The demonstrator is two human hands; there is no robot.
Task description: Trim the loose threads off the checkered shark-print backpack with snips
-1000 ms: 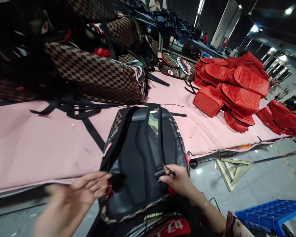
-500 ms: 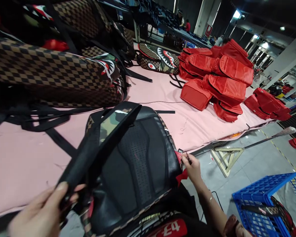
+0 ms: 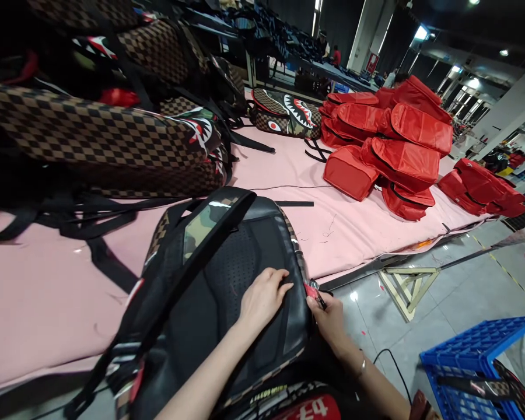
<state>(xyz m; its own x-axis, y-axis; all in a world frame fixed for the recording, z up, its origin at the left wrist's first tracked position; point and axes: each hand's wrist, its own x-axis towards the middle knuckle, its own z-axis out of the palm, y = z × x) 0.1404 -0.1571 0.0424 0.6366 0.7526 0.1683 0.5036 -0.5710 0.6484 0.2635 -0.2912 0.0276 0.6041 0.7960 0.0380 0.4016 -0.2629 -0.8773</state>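
While the black-backed backpack (image 3: 223, 251) lies with its padded back facing up, its far end on the pink-covered counter (image 3: 354, 239) and its near end past the edge, both hands are at its right side. The left hand (image 3: 265, 297) is over the back panel, its grip slightly apart — thumb and fingertips curved, nothing between them. The right hand (image 3: 329, 315) has its grip clamped on a small dark tool (image 3: 321, 301), just beside a red tag (image 3: 310, 290) at the bag's side; whether tool and tag touch, I cannot tell. A shoulder strap (image 3: 201, 233) with a camouflage patch slants across the bag's left half. Checkered bags (image 3: 114, 140) are heaped behind it on the left — red bags (image 3: 402, 157) are piled farther right. A blue crate (image 3: 464, 347) is at lower right.
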